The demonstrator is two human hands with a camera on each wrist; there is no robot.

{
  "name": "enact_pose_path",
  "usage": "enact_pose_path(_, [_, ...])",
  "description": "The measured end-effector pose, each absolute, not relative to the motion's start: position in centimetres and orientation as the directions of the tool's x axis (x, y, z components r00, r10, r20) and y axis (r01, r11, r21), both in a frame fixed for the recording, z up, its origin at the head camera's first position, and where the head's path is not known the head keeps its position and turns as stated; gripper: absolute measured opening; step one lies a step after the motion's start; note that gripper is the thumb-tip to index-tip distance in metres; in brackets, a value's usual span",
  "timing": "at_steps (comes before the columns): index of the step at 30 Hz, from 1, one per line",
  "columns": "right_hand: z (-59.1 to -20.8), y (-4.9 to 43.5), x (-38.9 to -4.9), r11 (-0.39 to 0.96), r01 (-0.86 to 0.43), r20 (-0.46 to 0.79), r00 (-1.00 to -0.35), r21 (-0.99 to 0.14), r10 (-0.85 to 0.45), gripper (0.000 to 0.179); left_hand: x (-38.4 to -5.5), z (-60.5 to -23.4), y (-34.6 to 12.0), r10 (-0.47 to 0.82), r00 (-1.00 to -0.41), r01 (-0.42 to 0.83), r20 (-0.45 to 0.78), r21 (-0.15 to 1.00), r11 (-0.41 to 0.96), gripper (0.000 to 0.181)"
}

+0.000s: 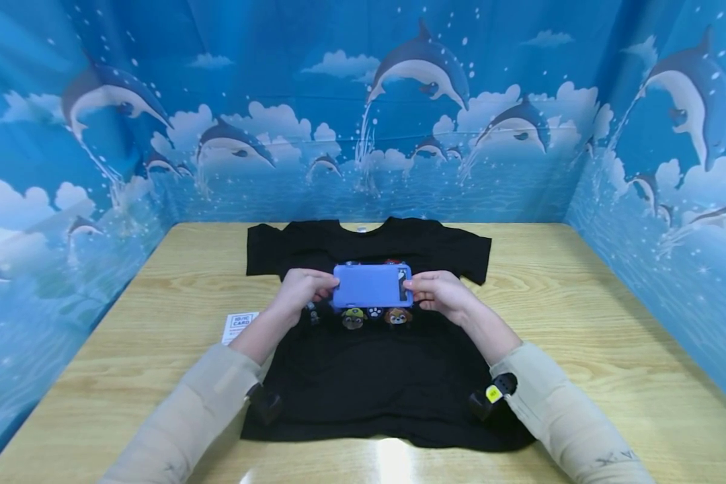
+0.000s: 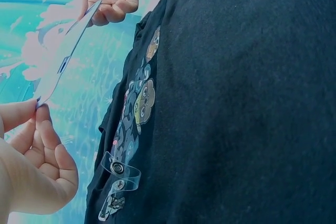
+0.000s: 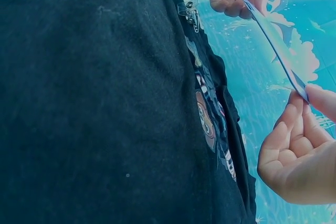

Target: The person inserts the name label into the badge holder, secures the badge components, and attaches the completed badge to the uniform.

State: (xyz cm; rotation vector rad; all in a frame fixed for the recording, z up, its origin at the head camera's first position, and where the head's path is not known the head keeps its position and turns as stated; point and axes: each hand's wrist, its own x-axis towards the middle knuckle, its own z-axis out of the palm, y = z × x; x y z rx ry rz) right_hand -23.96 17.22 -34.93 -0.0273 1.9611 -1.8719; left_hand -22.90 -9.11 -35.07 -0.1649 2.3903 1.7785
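Note:
A blue card holder [image 1: 368, 286] is held level above a black T-shirt [image 1: 375, 383]. My left hand [image 1: 302, 290] pinches its left end between thumb and fingers. At the other end, my right hand [image 1: 444, 292] pinches the edge beside a dark cutout. Seen from the left wrist, the holder [image 2: 68, 56] is thin and edge-on, with a small slot in its long side. A badge clip with a clear snap strap [image 2: 119, 170] lies on the shirt near its cartoon dog print [image 2: 144, 103], below the left hand. The holder hides part of that print in the head view.
A white paper card printed "ID/IC CARD" [image 1: 237, 325] lies on the wooden table [image 1: 581, 323], left of the shirt and partly behind the left forearm. A blue dolphin-print curtain [image 1: 314, 181] rises along the table's back and sides.

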Motion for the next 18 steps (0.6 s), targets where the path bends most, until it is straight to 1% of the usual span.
enact_pose_path(7, [-35.04, 17.40, -23.95, 0.088, 0.278, -0.292, -0.909, -0.957, -0.298, 0.005, -23.03, -35.21, -9.14, 0.016, -0.984, -0.164, -0.176, 0.944, 0.286, 0.029])
enact_pose_path(14, [-34.99, 17.67, -23.87, 0.080, 0.287, -0.298, -0.907, -0.955, -0.296, 0.005, -23.06, -35.24, -9.12, 0.016, -0.981, -0.181, -0.195, 0.938, 0.296, 0.029])
enact_pose_path(18, [-35.03, 17.82, -23.91, 0.068, 0.283, -0.290, -0.909, -0.957, -0.301, 0.005, -23.12, -35.24, -9.10, 0.018, -0.983, -0.171, -0.184, 0.942, 0.289, 0.029])
